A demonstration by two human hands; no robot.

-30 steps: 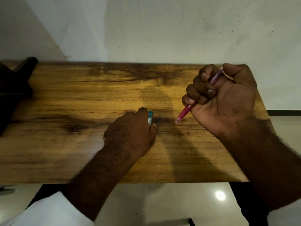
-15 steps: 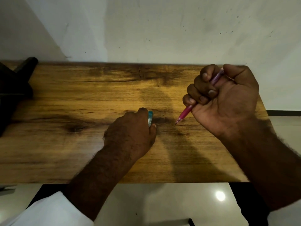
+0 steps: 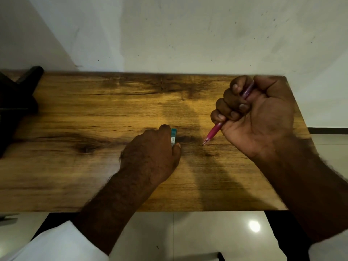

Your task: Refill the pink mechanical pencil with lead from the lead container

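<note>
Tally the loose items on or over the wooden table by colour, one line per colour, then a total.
Pink: 1, the mechanical pencil gripped in the right hand
Teal: 1, the lead container held in the left hand
Black: 1, the dark object at the table's left end
Total: 3

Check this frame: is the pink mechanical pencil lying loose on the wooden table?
No, the pink mechanical pencil is clenched in the right hand, tip pointing down at the wooden table.
</note>
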